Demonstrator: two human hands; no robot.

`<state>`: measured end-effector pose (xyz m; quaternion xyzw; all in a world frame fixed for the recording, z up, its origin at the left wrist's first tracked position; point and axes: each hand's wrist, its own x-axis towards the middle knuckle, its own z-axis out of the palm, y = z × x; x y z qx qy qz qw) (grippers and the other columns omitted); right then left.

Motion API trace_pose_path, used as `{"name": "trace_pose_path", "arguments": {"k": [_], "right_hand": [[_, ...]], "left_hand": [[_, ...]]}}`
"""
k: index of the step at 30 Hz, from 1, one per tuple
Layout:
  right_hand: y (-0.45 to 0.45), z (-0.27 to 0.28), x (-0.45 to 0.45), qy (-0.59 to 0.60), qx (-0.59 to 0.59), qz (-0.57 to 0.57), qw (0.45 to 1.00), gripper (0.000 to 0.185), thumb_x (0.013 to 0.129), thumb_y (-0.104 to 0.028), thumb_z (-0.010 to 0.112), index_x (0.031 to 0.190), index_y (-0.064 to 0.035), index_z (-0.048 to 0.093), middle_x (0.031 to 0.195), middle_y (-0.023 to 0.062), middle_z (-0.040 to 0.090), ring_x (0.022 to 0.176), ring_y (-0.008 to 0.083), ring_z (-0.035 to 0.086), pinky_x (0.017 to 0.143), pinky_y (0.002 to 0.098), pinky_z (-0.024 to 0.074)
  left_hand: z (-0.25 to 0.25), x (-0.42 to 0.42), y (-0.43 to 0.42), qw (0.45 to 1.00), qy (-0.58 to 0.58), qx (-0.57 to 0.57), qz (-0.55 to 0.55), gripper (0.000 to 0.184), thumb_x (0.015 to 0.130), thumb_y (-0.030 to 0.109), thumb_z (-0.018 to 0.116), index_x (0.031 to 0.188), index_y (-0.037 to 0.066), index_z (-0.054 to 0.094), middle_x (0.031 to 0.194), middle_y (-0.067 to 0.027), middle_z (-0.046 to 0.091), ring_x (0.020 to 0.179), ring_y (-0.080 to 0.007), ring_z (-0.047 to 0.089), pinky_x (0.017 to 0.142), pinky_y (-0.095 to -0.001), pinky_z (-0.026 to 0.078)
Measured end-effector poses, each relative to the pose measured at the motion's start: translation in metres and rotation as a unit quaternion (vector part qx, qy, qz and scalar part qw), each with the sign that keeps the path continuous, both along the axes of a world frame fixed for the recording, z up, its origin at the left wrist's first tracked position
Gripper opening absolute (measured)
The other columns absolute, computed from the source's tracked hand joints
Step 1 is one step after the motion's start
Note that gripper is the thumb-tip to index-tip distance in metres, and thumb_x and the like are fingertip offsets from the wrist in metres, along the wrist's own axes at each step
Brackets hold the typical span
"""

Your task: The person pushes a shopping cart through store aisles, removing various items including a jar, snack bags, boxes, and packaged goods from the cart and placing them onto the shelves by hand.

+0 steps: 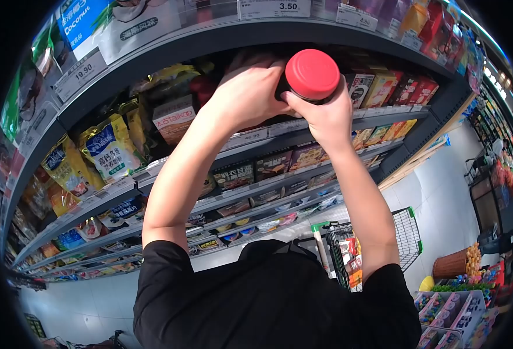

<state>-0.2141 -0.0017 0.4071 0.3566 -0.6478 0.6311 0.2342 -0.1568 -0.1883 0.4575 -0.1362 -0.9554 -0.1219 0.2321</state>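
Observation:
A jar with a red lid stands at the shelf front, seen from above; its dark body is mostly hidden below the lid. My right hand is closed around the jar, thumb on the near side and fingers behind it. Just left of the jar, my left hand reaches into the shelf with bent fingers. Something dark shows between it and the jar, but what it grips is hidden. Left of my left wrist is a Taikoo box, with a Nestlé milk powder bag farther left.
An upper shelf edge with price tags runs above my hands. Small boxes stand to the right on the same shelf. Lower shelves hold packaged goods. A shopping cart stands behind my right arm, and a display rack at lower right.

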Motion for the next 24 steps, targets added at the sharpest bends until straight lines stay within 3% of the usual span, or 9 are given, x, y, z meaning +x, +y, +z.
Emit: {"name": "trace_pose_path", "arguments": {"k": [1, 3, 4, 8, 10, 16, 23, 24], "right_hand": [[-0.004, -0.002, -0.003, 0.000, 0.000, 0.001, 1.000, 0.074, 0.075, -0.021, 0.102, 0.134, 0.0010, 0.062, 0.124, 0.0138, 0.077, 0.115, 0.0220, 0.074, 0.103, 0.0377, 0.0579], [-0.011, -0.007, -0.012, 0.000, 0.021, -0.010, 1.000, 0.077, 0.075, -0.024, 0.102, 0.136, 0.0009, 0.061, 0.127, 0.0157, 0.076, 0.117, 0.0265, 0.075, 0.104, 0.0402, 0.0577], [-0.012, -0.008, -0.013, -0.007, 0.052, -0.042, 0.998, 0.081, 0.075, -0.029, 0.102, 0.137, 0.0008, 0.060, 0.128, 0.0179, 0.076, 0.119, 0.0312, 0.075, 0.105, 0.0431, 0.0571], [-0.018, -0.016, -0.024, -0.030, 0.093, -0.066, 0.993, 0.085, 0.074, -0.038, 0.100, 0.137, 0.0012, 0.060, 0.125, 0.0209, 0.077, 0.120, 0.0345, 0.075, 0.104, 0.0441, 0.0571], [-0.022, -0.015, -0.025, -0.049, 0.106, -0.075, 0.990, 0.085, 0.074, -0.039, 0.100, 0.137, 0.0014, 0.060, 0.126, 0.0214, 0.077, 0.120, 0.0356, 0.075, 0.104, 0.0445, 0.0573], [-0.029, -0.013, -0.049, -0.048, 0.149, -0.088, 0.984, 0.089, 0.076, -0.046, 0.097, 0.136, 0.0078, 0.059, 0.115, 0.0302, 0.077, 0.111, 0.0454, 0.076, 0.098, 0.0474, 0.0592], [-0.026, -0.020, -0.070, -0.054, 0.187, -0.064, 0.979, 0.091, 0.079, -0.052, 0.093, 0.135, 0.0104, 0.058, 0.116, 0.0313, 0.077, 0.114, 0.0442, 0.076, 0.100, 0.0466, 0.0583], [-0.026, -0.018, -0.060, -0.067, 0.186, -0.087, 0.976, 0.061, 0.084, -0.032, 0.094, 0.127, 0.0032, 0.069, 0.113, 0.0158, 0.079, 0.106, 0.0249, 0.075, 0.097, 0.0387, 0.0569]], "left_hand": [[-0.003, -0.001, -0.006, 1.000, 0.000, 0.000, 0.001, 0.077, 0.078, 0.050, 0.092, 0.132, 0.002, 0.065, 0.126, -0.0254, 0.072, 0.120, -0.0422, 0.069, 0.100, -0.0499, 0.056], [-0.012, -0.005, -0.018, 0.988, 0.137, -0.067, 0.031, 0.101, 0.072, 0.063, 0.092, 0.146, 0.001, 0.061, 0.147, -0.0248, 0.063, 0.141, -0.0415, 0.056, 0.118, -0.0536, 0.044], [-0.012, -0.006, -0.022, 0.993, 0.099, -0.063, 0.026, 0.119, 0.067, 0.072, 0.091, 0.155, 0.000, 0.056, 0.161, -0.0239, 0.052, 0.154, -0.0410, 0.043, 0.128, -0.0568, 0.031], [-0.022, -0.014, -0.030, 0.997, 0.067, -0.037, 0.007, 0.114, 0.067, 0.067, 0.094, 0.151, -0.001, 0.058, 0.155, -0.0246, 0.057, 0.149, -0.0414, 0.049, 0.125, -0.0542, 0.037], [-0.016, -0.009, -0.028, 0.998, 0.019, -0.057, 0.036, 0.102, 0.067, 0.049, 0.101, 0.147, 0.000, 0.060, 0.145, -0.0261, 0.063, 0.137, -0.0443, 0.059, 0.114, -0.0503, 0.049], [-0.013, -0.008, -0.031, 0.998, -0.009, -0.050, 0.024, 0.088, 0.068, 0.034, 0.099, 0.139, -0.003, 0.063, 0.138, -0.0273, 0.066, 0.130, -0.0445, 0.062, 0.111, -0.0478, 0.052], [-0.011, -0.005, -0.028, 0.999, -0.008, -0.037, 0.012, 0.087, 0.068, 0.034, 0.099, 0.138, -0.003, 0.063, 0.133, -0.0271, 0.067, 0.127, -0.0444, 0.064, 0.108, -0.0473, 0.053], [-0.012, -0.006, -0.029, 0.999, 0.005, -0.036, 0.010, 0.087, 0.068, 0.033, 0.099, 0.139, -0.003, 0.062, 0.132, -0.0270, 0.068, 0.125, -0.0442, 0.065, 0.107, -0.0474, 0.054]]}}
